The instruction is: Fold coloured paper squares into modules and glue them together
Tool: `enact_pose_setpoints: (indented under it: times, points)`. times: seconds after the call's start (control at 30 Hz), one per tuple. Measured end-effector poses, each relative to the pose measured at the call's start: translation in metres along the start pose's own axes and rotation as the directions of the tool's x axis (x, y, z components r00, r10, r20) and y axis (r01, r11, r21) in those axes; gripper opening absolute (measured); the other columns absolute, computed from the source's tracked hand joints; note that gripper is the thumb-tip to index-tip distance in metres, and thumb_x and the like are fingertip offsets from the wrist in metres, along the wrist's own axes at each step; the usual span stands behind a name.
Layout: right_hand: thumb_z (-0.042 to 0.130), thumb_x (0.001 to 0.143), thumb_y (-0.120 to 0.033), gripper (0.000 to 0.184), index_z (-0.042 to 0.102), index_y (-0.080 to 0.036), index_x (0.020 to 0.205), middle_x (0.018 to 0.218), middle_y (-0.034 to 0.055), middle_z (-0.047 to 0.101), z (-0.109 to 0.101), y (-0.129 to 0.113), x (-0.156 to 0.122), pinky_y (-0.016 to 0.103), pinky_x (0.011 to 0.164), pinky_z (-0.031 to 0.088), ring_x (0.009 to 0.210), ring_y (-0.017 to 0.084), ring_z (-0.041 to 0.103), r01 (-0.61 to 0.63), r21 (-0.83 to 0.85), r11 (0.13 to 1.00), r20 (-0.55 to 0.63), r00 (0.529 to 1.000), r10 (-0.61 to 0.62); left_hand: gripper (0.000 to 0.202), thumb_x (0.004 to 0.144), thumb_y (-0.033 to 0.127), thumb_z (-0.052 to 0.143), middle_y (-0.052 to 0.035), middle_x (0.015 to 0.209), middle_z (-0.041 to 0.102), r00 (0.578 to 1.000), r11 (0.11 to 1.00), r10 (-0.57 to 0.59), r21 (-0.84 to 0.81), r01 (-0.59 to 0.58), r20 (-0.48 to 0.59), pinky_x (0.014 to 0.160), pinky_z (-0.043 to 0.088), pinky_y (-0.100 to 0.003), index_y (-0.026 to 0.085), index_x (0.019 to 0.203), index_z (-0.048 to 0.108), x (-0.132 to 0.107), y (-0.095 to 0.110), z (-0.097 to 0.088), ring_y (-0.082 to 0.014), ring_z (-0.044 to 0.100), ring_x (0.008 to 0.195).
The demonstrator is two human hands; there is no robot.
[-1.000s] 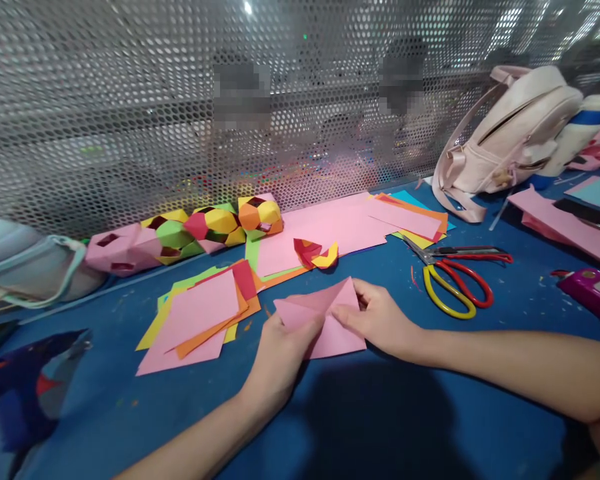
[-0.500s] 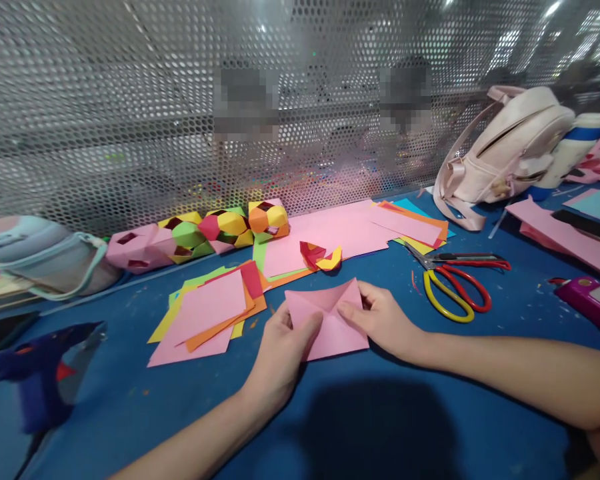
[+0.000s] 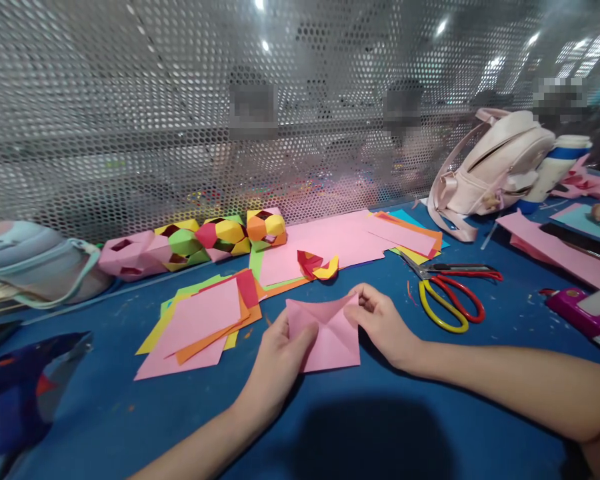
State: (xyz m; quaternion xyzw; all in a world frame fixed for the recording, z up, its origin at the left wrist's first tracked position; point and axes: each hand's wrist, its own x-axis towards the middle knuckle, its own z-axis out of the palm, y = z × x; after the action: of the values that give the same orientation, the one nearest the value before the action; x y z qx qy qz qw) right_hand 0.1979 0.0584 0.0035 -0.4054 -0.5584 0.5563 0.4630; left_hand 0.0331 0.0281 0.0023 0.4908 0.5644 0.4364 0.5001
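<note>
A pink paper square lies on the blue table in front of me, its top corners folded in toward the middle. My left hand grips its left edge, thumb on top. My right hand pinches the folded flap at its upper right corner. A stack of pink, orange, yellow and green paper squares lies just left of my left hand. A small red and yellow folded piece sits beyond the pink square.
Folded paper balls line the perforated metal screen. Red and yellow scissors lie to the right, large pink sheets behind. A pink backpack, a white bottle, a magenta stapler, a grey pouch and a blue glue gun stand around.
Both hands have pressed the top flaps of the pink square flatter, and the right hand has shifted to pinch the upper right corner. The view has tilted a little.
</note>
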Motion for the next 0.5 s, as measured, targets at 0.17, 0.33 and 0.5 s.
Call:
enact_pose_setpoints:
  times: [0.17, 0.33, 0.5]
  points:
    - [0.054, 0.08, -0.032, 0.017, 0.052, -0.016, 0.074, 0.064, -0.0041, 0.046, 0.0, -0.003, 0.002, 0.02, 0.053, 0.034, 0.058, 0.008, 0.04, 0.054, -0.111, 0.992, 0.009, 0.999, -0.054, 0.034, 0.082, 0.041, 0.049, -0.0051, 0.098, 0.067, 0.999, 0.997, 0.044, 0.064, -0.043, -0.019, 0.074, 0.046, -0.028, 0.018, 0.104, 0.062, -0.002, 0.003, -0.002, -0.0223, 0.06, 0.089]
    - [0.057, 0.08, -0.037, 0.022, 0.053, -0.016, 0.076, 0.067, -0.0021, 0.051, 0.0, -0.006, 0.004, 0.021, 0.056, 0.038, 0.06, 0.009, 0.045, 0.113, -0.147, 0.983, 0.02, 0.994, -0.111, 0.028, 0.08, 0.041, 0.051, -0.0054, 0.107, 0.065, 0.994, 0.986, 0.11, 0.126, -0.112, 0.026, 0.083, 0.043, -0.03, 0.019, 0.089, 0.066, -0.006, 0.015, 0.001, -0.0246, 0.057, 0.097]
    - [0.061, 0.078, -0.035, 0.02, 0.057, -0.016, 0.076, 0.07, -0.0009, 0.056, -0.001, -0.013, 0.003, 0.021, 0.057, 0.04, 0.062, 0.01, 0.049, 0.145, -0.2, 0.969, 0.081, 0.988, -0.131, 0.027, 0.082, 0.041, 0.049, -0.0034, 0.085, 0.065, 0.982, 0.975, 0.146, 0.149, -0.164, 0.123, 0.069, 0.043, -0.025, 0.019, 0.088, 0.065, -0.009, 0.016, 0.004, -0.0201, 0.056, 0.08]
